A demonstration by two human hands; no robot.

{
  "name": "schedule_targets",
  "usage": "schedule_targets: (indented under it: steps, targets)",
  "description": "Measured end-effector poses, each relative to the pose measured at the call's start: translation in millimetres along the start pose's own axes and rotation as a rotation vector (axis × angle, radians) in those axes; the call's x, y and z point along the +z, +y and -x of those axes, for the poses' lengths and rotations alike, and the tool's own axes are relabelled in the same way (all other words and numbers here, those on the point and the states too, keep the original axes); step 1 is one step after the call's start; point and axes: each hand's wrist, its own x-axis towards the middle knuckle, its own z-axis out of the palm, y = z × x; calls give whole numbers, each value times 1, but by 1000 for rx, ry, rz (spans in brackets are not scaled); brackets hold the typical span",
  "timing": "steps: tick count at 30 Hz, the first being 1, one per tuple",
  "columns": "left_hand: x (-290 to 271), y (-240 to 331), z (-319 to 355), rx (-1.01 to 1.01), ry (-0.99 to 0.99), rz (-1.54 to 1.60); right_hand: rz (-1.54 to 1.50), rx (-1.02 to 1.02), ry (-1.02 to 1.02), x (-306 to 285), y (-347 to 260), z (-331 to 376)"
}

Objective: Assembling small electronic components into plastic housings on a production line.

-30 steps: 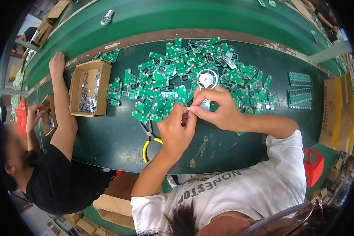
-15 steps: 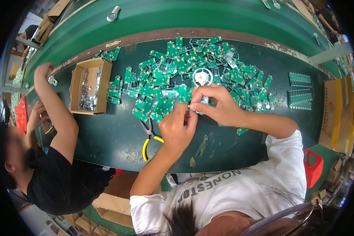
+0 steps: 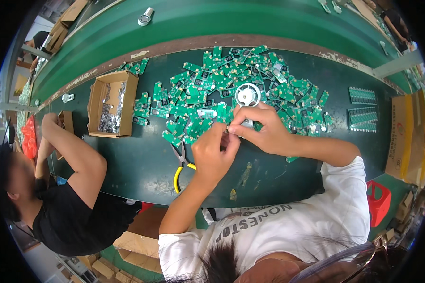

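A white device with a round spoked head point(image 3: 248, 95) and a short handle, much like a small handheld fan, lies at my right hand point(image 3: 270, 133). Part of the handle shows through the loop of that hand's thumb and forefinger, which curl around it. My left hand point(image 3: 212, 152) is closed, its thumb and fingertips meeting the right fingertips. Whatever tiny piece is pinched between them is too small to name. Green circuit boards point(image 3: 193, 96) spread in a loose heap beyond both hands. Beside my left forearm lie yellow-handled pliers point(image 3: 179, 170), jaws slightly apart.
A cardboard box point(image 3: 129, 111) of small metal parts stands to the left, near a co-worker in black point(image 3: 87, 221). Board panels point(image 3: 362, 95) lie at right beside a large carton point(image 3: 403, 141). Behind a raised ledge runs a green belt point(image 3: 250, 23) carrying another device point(image 3: 146, 17).
The co-worker's raised arm has come down and back toward their body. My hands stay together with almost the same pinch. The whole view has shifted slightly.
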Motion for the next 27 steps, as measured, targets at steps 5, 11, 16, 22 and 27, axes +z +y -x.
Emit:
schedule_targets:
  steps: [5,11,16,22,27]
  targets:
    - [-7,3,-9,-205,103,389,-164,-70,19,-7,-10,-9]
    - [-11,3,-8,-444,44,667,30,-73,62,-9,-2,-9]
    - [-13,-8,-6,-602,-216,865,234,-156,74,-11,0,-12]
    - [-13,-4,-10,-561,-320,1026,488,-416,65,-18,4,-14]
    - [-14,0,-6,-730,-351,1179,391,-424,-4,-15,1,-14]
